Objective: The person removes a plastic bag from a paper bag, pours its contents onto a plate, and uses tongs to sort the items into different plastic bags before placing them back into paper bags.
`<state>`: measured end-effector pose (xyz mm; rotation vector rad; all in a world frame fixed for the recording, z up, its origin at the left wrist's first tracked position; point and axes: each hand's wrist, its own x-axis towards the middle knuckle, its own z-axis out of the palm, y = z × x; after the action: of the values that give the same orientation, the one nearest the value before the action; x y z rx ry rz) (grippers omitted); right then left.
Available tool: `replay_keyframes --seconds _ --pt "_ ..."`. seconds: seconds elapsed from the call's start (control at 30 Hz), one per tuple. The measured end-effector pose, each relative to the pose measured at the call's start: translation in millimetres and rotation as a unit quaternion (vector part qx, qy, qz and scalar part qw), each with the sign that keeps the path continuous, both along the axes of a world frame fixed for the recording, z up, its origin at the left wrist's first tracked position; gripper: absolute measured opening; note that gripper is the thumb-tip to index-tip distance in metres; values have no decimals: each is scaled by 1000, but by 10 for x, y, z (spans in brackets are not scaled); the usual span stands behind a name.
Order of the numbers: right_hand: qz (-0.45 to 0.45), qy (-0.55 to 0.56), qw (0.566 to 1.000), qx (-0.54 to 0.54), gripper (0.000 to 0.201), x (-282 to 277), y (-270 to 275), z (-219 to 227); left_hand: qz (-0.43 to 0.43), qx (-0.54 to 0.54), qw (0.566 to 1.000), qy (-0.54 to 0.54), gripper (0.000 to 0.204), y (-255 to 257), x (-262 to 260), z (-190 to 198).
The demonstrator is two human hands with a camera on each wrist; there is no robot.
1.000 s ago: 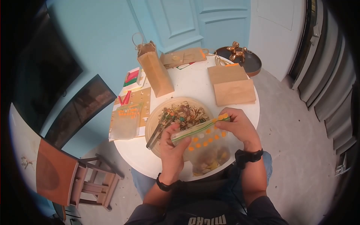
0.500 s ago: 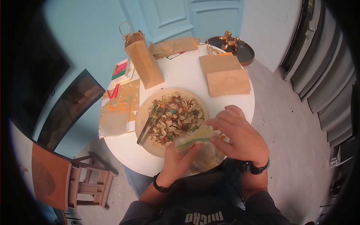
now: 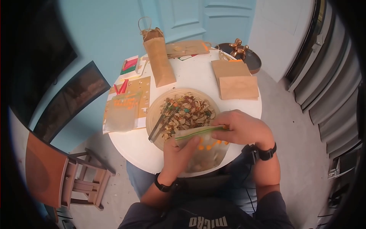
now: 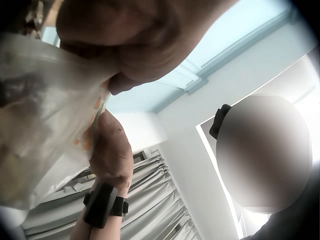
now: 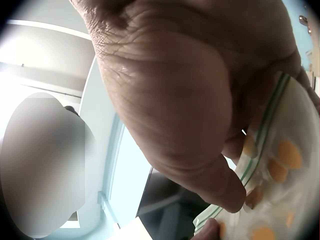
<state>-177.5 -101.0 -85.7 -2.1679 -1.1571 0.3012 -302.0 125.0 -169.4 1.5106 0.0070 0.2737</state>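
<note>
A clear zip bag with a green seal strip and orange spots hangs over the table's near edge, dried pieces in its lower part. My left hand pinches the left end of its top edge, thumb in front. With thumb and fingers my right hand pinches the strip farther right. In the right wrist view the right thumb lies against the bag right at the green strip. Behind the bag sits a round woven tray heaped with dried potpourri; dark tongs lie across its left side.
On the white round table, a flat spotted bag lies at left. A tall brown paper bag stands behind the tray; folded paper bags lie at right. A wooden chair stands at lower left.
My right hand let its fingers lift and spread over the bag, then came back to pinch the strip, nearer the middle. The bag bunched up, then straightened. The head view shifted slightly.
</note>
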Motion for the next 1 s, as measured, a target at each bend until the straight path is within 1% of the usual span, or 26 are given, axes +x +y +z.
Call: replay_keyframes --seconds 0.1,0.2,0.4,0.5,0.6,0.7,0.8,1.0 --pt "15 110 993 -49 25 122 160 177 -7 -4 1000 -28 28 73 42 -43" --pt "44 158 984 -74 25 241 243 218 -15 -11 999 -26 28 130 42 -39" --pt "44 170 982 -72 22 231 374 234 -36 -17 999 -15 26 207 33 -38" --pt "39 151 984 -91 16 248 415 242 -40 -18 999 -14 28 239 10 -41" --pt "39 171 981 -88 21 229 436 271 -48 -32 998 -18 28 257 4 -63" --pt "46 174 979 -97 21 217 467 310 -56 -29 998 -21 29 280 -10 -64" --pt "42 156 979 -121 17 212 485 341 -62 -32 997 -27 30 295 0 -119" --pt "39 152 980 -120 14 226 500 347 -69 -34 997 -30 30 299 17 -113"
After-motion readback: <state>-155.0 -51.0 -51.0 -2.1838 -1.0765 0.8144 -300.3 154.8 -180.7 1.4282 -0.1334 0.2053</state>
